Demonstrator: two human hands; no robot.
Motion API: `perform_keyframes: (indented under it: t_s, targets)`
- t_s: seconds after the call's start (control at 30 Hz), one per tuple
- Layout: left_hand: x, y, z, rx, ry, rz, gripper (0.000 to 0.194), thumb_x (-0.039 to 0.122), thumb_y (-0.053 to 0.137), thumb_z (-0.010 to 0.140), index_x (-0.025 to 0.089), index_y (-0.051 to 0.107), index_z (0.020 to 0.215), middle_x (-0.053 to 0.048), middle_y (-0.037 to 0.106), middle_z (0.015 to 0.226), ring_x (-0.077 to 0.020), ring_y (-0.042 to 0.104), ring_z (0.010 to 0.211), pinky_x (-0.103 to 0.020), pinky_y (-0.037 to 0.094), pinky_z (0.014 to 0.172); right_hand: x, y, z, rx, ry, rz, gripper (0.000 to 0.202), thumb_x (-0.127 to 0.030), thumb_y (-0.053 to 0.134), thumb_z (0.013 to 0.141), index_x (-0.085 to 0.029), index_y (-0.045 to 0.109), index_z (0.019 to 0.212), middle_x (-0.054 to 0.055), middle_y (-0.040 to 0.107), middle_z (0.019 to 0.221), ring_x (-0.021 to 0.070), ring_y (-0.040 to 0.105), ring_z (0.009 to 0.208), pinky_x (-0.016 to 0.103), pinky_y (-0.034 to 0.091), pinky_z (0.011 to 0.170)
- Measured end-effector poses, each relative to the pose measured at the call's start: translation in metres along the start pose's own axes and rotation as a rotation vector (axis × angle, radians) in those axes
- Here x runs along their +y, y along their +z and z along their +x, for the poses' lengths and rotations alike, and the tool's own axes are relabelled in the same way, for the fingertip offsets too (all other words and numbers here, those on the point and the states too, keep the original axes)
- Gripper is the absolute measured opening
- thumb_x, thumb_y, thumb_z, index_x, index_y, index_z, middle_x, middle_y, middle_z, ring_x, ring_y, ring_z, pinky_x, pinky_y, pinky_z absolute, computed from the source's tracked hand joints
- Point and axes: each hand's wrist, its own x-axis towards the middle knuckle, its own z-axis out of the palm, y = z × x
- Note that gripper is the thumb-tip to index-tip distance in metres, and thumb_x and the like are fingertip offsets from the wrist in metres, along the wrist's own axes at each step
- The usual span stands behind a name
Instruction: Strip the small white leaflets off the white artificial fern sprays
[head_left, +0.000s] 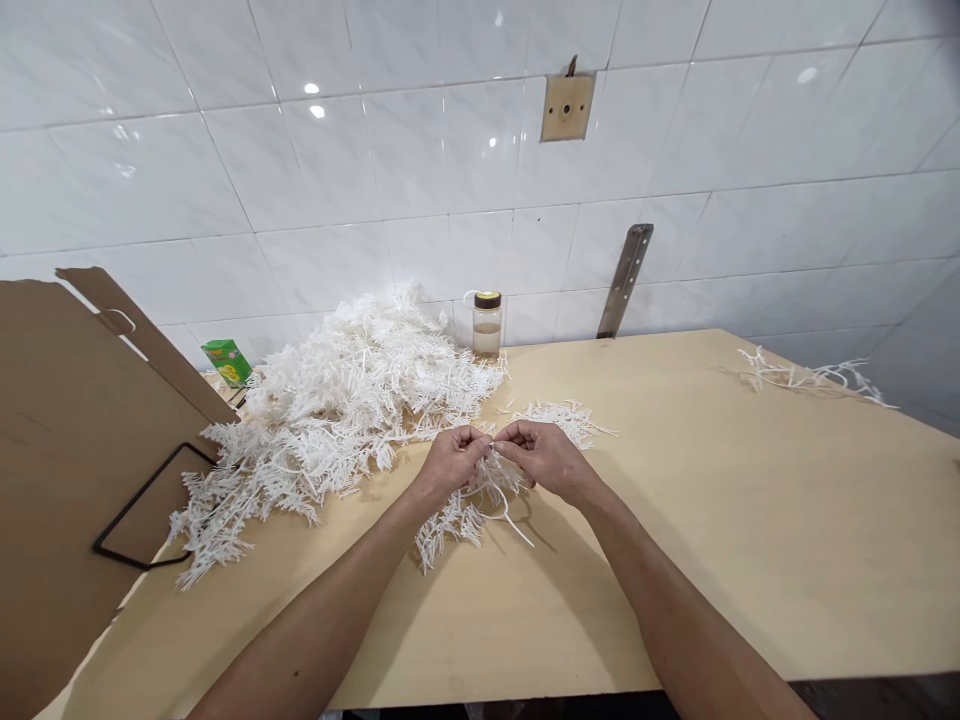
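My left hand [452, 462] and my right hand [546, 460] meet over the middle of the table, fingertips pinched close together. Between and below them hangs a white artificial branch [496, 482] with many thin twigs, its bare curved stem trailing toward the table. Both hands are closed on this branch; the exact spot in the fingertips is too small to make out. More of its white twigs spread out below my left hand. Just behind my right hand lies a small heap of loose white twig pieces [566, 422].
A large pile of white artificial branches [360, 380] fills the back left. Behind it stands a lidded jar [487, 325] of liquid. A green box [227, 362], a cardboard sheet [90, 450] and a black wire frame [124, 530] are leftward. Bare white stems [810, 377] lie far right.
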Motion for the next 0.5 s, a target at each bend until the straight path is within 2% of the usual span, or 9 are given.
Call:
perform_keyframes:
  t_s: [0.23, 0.5]
  targets:
    - [-0.0002, 0.0021, -0.0018, 0.042, 0.029, 0.076, 0.032, 0.044, 0.071, 0.072, 0.015, 0.058, 0.074, 0.005, 0.049, 0.055, -0.0037, 0.037, 0.037, -0.019, 0.028, 0.038, -0.0019, -0.0004, -0.0033, -0.07, -0.006, -0.021, 0.029, -0.047, 0.064, 0.08, -0.018, 0.062, 0.079, -0.003, 0.056, 0.062, 0.0092, 0.051, 0.044, 0.022, 0.041, 0.041]
    - [0.0027, 0.0025, -0.0033, 0.047, 0.065, 0.089, 0.031, 0.045, 0.07, 0.073, 0.016, 0.058, 0.075, 0.007, 0.045, 0.05, -0.0041, 0.037, 0.036, -0.018, 0.029, 0.038, 0.0018, 0.0013, 0.0017, -0.167, 0.153, 0.289, 0.038, -0.052, 0.072, 0.072, -0.015, 0.06, 0.071, -0.004, 0.05, 0.054, 0.0082, 0.047, 0.043, 0.023, 0.044, 0.043]
